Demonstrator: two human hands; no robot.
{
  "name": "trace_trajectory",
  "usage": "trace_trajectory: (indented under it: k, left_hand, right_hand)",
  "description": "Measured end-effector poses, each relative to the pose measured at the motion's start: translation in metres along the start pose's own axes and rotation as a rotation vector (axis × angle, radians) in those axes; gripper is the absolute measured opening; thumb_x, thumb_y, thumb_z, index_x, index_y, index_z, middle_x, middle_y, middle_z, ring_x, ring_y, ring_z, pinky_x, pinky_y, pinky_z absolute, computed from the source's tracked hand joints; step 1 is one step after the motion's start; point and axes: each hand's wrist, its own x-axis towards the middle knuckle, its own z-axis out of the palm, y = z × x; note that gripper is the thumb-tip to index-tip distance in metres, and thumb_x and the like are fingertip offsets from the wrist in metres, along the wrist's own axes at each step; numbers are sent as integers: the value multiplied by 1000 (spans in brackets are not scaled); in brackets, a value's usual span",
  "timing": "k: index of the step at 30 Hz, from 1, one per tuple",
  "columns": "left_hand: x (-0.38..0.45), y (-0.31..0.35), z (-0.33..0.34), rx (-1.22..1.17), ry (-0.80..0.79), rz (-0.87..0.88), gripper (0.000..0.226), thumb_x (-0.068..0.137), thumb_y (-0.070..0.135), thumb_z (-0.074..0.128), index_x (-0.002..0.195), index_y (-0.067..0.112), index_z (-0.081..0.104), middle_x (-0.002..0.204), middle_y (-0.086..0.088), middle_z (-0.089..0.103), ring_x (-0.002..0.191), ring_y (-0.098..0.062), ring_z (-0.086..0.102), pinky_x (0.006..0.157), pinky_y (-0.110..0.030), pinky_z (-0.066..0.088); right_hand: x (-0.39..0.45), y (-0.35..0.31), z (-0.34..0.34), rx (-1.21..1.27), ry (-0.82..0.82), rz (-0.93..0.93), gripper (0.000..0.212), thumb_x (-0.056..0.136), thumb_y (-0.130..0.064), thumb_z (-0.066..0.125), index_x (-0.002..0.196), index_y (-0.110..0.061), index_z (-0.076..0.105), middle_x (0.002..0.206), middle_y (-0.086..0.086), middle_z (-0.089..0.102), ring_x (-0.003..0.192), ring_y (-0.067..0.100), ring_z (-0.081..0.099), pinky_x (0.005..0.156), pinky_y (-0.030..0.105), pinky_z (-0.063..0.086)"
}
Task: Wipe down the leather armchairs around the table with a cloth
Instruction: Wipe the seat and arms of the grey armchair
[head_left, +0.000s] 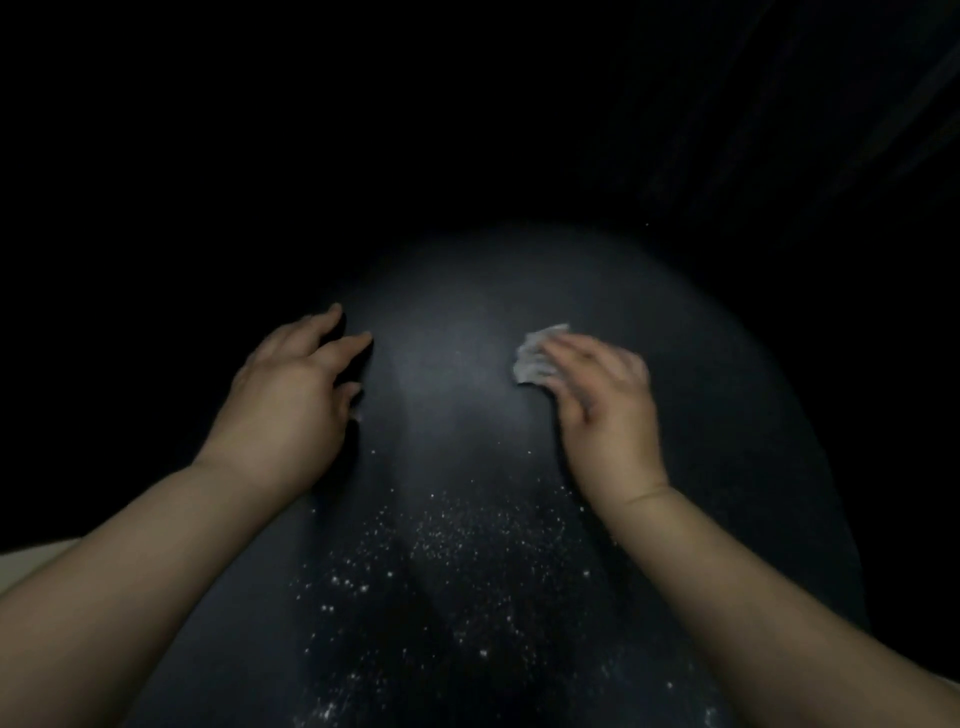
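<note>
A dark leather armchair surface (467, 322) fills the middle of the dim head view, rounded at its far edge. White specks are scattered over its near part. My right hand (602, 400) presses a small crumpled white cloth (535, 353) flat against the leather; the cloth sticks out from under the fingers on the left, and the hand is blurred. My left hand (296, 395) rests on the left side of the leather with fingers spread and straight, holding nothing.
Everything beyond the armchair is black and unreadable. A pale strip (31, 558) shows at the far left edge below my left forearm. Faint streaks appear at the upper right.
</note>
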Motion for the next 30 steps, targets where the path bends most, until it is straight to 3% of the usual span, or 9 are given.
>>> trace_trajectory:
  k: [3,8,13,18,20,22,24,27,30]
  left_hand:
    - [-8,-6,1,-22,14,-39,52,87,12,66,137,17,54,152,-9,37,137,-36,34,112,-52,31]
    - [-24,-18,-2,-20,9,-79,56,86,13,69,139,16,51,152,-11,37,135,-37,36,111,-53,32]
    - [-37,-31,-5,-34,19,-114,57,86,13,68,140,14,50,152,-11,37,137,-36,34,112,-51,32]
    - [-51,-41,-7,-56,-19,-154,61,89,17,65,145,20,43,157,-6,29,142,-30,26,115,-46,27]
    - [-57,-45,-7,-61,-36,-162,62,90,17,64,147,21,40,158,-6,25,144,-28,22,117,-44,25]
    - [-60,-51,-6,-70,-39,-174,64,89,16,64,148,21,38,159,-6,24,145,-27,20,118,-42,22]
    - [-65,-55,-4,-85,-43,-187,66,89,15,64,148,21,37,159,-6,23,145,-27,19,119,-39,21]
    - [-74,-60,0,-114,-59,-193,70,89,15,64,150,23,32,160,-3,18,146,-24,16,119,-36,19]
    - [-85,-67,3,-131,-56,-189,73,89,19,65,151,26,29,161,0,14,146,-21,14,117,-31,16]
  right_hand:
    - [-20,-4,-5,20,55,50,35,81,4,68,112,-11,69,116,-2,63,102,27,51,95,30,42]
    - [-23,-40,25,75,-188,-214,36,76,6,71,109,-9,71,114,3,66,97,29,54,91,28,43]
    - [-10,-39,31,90,-53,-15,34,82,3,67,113,-10,69,117,2,64,103,26,50,97,25,39]
    - [-44,-66,49,94,-215,-203,40,76,6,71,111,-13,70,116,-1,65,100,27,53,95,28,42]
    - [-21,-73,58,87,-231,-209,40,77,8,68,113,-10,69,118,3,65,103,28,53,100,19,35]
    - [7,-75,65,78,-138,-119,37,80,7,64,114,-8,68,118,6,64,106,28,51,98,4,24]
    - [15,-78,68,98,-54,-26,35,83,6,63,115,-7,67,117,6,64,108,25,48,96,0,22]
    - [-10,-87,70,137,-217,-160,39,80,9,65,115,-7,67,119,7,63,106,12,42,98,2,24]
    - [-27,-79,60,110,-318,-333,36,79,4,69,114,-7,68,116,7,65,104,20,50,98,18,37]
